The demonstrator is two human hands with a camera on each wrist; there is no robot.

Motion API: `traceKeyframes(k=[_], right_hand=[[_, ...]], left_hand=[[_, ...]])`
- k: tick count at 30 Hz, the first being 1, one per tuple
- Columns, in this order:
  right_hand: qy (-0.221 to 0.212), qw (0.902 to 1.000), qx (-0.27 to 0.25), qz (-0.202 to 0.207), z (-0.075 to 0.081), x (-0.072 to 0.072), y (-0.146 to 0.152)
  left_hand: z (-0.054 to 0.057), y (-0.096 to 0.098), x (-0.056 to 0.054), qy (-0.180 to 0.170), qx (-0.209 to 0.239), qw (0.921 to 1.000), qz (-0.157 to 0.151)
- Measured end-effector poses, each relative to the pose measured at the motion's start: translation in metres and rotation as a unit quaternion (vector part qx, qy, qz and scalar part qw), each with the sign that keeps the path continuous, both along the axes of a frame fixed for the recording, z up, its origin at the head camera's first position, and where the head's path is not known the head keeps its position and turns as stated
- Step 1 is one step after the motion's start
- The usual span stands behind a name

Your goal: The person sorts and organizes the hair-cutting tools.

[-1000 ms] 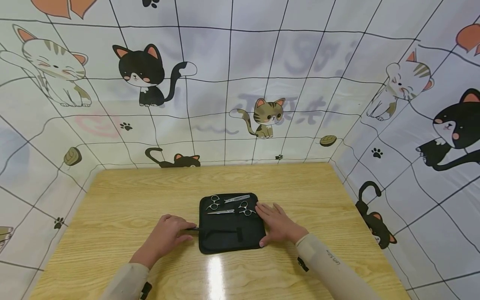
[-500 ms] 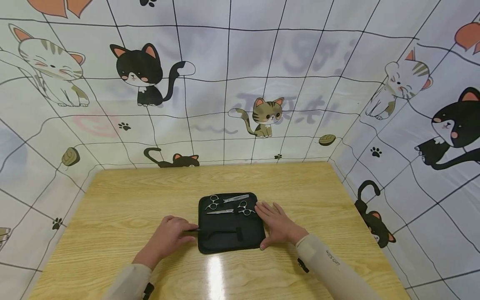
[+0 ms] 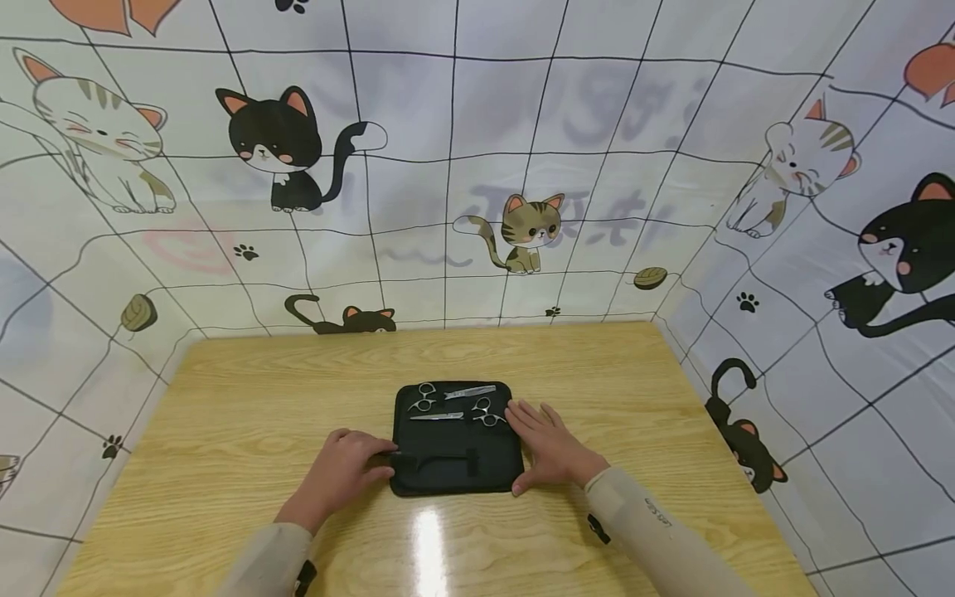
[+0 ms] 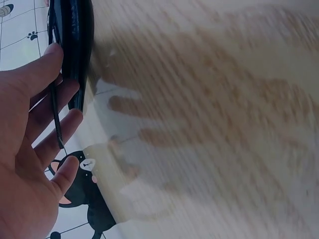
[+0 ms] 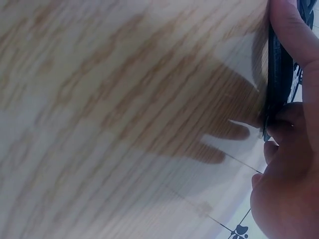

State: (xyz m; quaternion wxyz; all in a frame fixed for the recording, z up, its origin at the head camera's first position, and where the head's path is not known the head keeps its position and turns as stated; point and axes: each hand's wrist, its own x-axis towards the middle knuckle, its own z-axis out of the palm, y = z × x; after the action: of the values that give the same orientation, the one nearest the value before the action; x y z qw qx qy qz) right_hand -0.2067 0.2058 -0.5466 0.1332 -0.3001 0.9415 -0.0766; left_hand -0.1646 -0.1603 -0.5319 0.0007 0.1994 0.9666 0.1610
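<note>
At left on the wooden table (image 3: 283, 381), the left hand (image 3: 336, 474) pinches a slim dark rod (image 4: 56, 117) between thumb and fingers, right at the left edge of a black case (image 3: 436, 481). The rod looks like a comb's tail, light and fairly stiff, probably smooth enough to slip; a pinch close to the case should bend it least, though its inner part is too dark against the case to make out. The case lies open and flat in the middle of the table, towards the near side; it seems light, padded and a little flexible, best held by its rim, clear of the blades. On its far half lie two pairs of scissors, the far scissors (image 3: 470, 391) with rings to the left and the near scissors (image 3: 438, 416) with rings to the right; their metal is likely hard and slick, safest taken by the rings. A dark strap (image 3: 472, 462) sits on the case's near half. At right, the right hand (image 3: 550, 446) rests with fingers extended along the case's right edge, thumb at its near corner.
</note>
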Motion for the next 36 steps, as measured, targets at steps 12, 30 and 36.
traceKeyframes(k=[12,30,36], right_hand=[[-0.020,0.9997,0.009,-0.012,0.002,-0.006,-0.007],[-0.021,0.9993,0.027,-0.012,0.008,-0.009,-0.015],[-0.022,0.9993,0.026,-0.013,0.008,-0.009,-0.014]], left_hand=[[-0.011,0.011,-0.001,0.055,0.006,0.9984,-0.014],[-0.015,0.034,-0.005,0.046,-0.012,0.9983,-0.035],[-0.017,0.040,-0.006,0.061,-0.016,0.9965,-0.055]])
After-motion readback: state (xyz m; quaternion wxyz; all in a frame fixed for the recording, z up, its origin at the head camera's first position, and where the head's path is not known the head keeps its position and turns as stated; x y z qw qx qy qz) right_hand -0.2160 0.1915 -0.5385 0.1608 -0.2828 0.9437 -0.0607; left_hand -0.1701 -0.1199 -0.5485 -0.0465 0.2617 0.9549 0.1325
